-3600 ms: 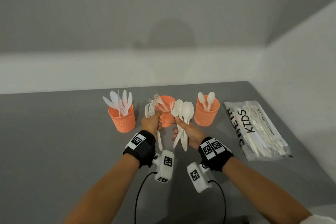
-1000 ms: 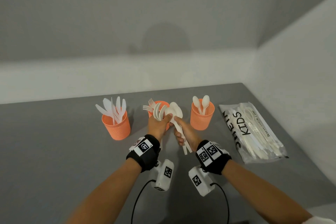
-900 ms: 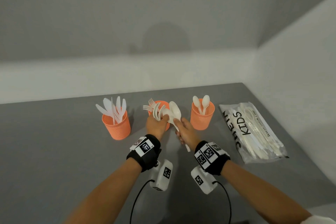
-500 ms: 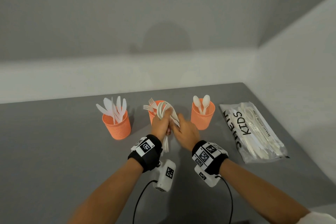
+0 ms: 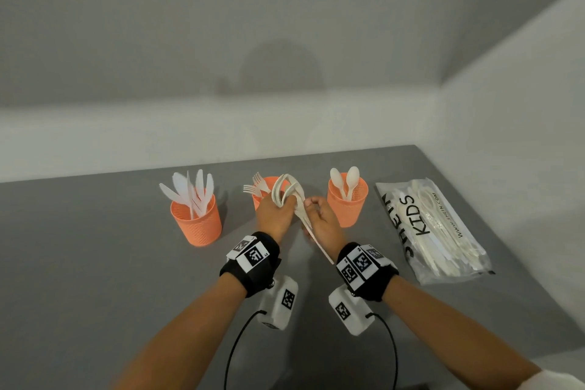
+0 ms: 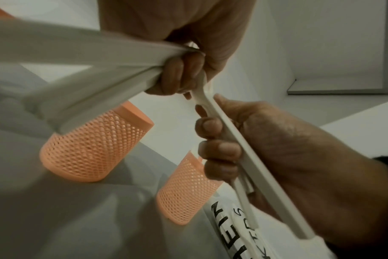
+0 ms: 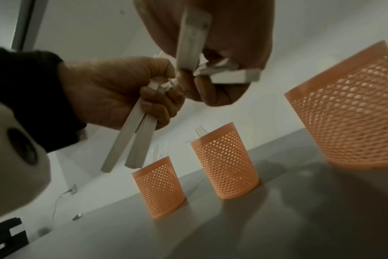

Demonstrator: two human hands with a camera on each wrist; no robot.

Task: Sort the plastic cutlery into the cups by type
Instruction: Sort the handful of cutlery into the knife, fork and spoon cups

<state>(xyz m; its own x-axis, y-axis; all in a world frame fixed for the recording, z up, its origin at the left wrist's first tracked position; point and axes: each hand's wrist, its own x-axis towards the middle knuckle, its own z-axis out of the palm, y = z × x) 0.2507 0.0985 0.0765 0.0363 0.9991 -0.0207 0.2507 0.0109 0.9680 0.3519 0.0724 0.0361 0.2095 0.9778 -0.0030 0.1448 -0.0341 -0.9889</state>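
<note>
- Your left hand [image 5: 274, 214] was curled tight round a bunch of white spoons [image 5: 286, 190], held in the air just in front of the middle cup [image 5: 264, 191].
- Your right hand [image 5: 323, 225] had its fingers [image 6: 219, 149] wrapped round a few long handles [image 6: 250, 168], close beside the left hand.
- The hands met in the middle, and both seemed to touch one piece there.
- The knives [image 5: 193, 193] stood in the left cup [image 5: 197, 222], forks [image 5: 255, 187] in the middle cup, and two spoons in the right cup [image 5: 347, 204].
- The bag [image 5: 433, 228] with more cutlery lay to the right.
- These pieces looked very light, thin and smooth, so they could slip or fan out.
- They could bend or snap, I think, so the flat handles looked best to grip.
</note>
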